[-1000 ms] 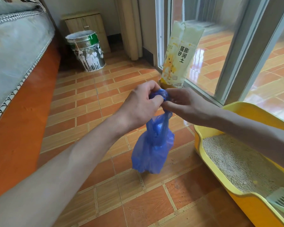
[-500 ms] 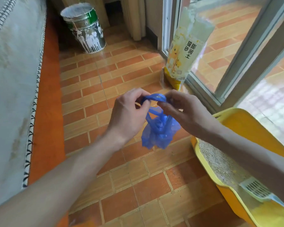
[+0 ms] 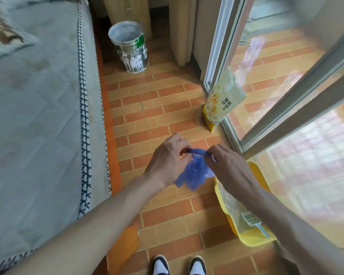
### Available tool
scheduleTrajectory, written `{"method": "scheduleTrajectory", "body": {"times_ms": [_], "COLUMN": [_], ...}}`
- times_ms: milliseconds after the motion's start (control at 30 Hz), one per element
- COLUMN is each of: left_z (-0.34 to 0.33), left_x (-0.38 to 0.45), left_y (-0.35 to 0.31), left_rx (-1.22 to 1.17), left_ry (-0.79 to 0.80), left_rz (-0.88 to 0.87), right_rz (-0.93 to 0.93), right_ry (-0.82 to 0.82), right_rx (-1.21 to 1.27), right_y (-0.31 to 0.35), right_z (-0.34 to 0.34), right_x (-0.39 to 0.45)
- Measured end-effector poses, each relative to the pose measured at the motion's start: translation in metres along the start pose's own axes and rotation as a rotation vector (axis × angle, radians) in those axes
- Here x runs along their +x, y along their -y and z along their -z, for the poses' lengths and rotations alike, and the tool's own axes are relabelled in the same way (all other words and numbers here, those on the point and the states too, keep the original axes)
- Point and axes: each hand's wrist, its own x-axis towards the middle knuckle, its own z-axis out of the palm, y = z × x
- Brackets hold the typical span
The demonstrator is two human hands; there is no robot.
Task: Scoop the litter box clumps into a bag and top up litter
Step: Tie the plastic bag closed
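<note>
Head view, looking down at tiled floor (image 3: 163, 118); left hand (image 3: 168, 158) and right hand (image 3: 226, 165) both raised in front of the body, held close together; each pinches 1 end of the twisted top of the blue bag (image 3: 193, 173), fingers curled round the plastic; the short twisted stretch runs level between the 2 hands; rest of the bag hangs crumpled below them, above the floor, just left of the litter box (image 3: 252, 240).

Litter box yellow, on the floor at lower right beside the glass sliding door (image 3: 286, 108); grey litter inside, partly hidden by the right forearm; scoop (image 3: 251, 219) lies in the box near its close end, pale slotted head on the litter, blue handle toward the near rim.

Litter pack (image 3: 220, 102), cream and yellow with printed characters, stands upright on the floor leaning against the door frame, top torn open; well beyond the hands.

Paint-stained metal bucket (image 3: 130, 50) stands further back on the floor, near a wooden cabinet (image 3: 127, 8) and curtain (image 3: 182, 30); grey mattress (image 3: 38, 116) with patterned edging fills the left side, on an orange base; 2 shoes (image 3: 179, 264) at bottom edge, dark with white tops.
</note>
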Motion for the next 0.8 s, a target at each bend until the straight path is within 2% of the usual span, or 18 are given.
{"method": "scheduleTrajectory", "body": {"times_ms": [100, 333, 567, 700, 800], "left_z": [0.053, 0.129, 0.161, 0.176, 0.189], "left_x": [-0.003, -0.040, -0.056, -0.053, -0.037], "left_y": [-0.040, -0.114, -0.137, -0.134, -0.125], "left_rx": [0.035, 0.035, 0.044, 0.026, 0.022], "left_ry": [0.020, -0.087, -0.195, -0.203, -0.200], "left_rz": [-0.002, 0.056, 0.107, 0.125, 0.149], "right_rz": [-0.036, 0.010, 0.065, 0.069, 0.065], "right_ry": [0.001, -0.046, -0.118, -0.093, -0.079], "right_rx": [0.004, -0.131, -0.049, 0.074, 0.076], "right_y": [0.036, 0.105, 0.138, 0.146, 0.150], "right_z": [0.055, 0.141, 0.170, 0.181, 0.183], "right_x": [0.001, -0.008, -0.011, 0.002, 0.026]}}
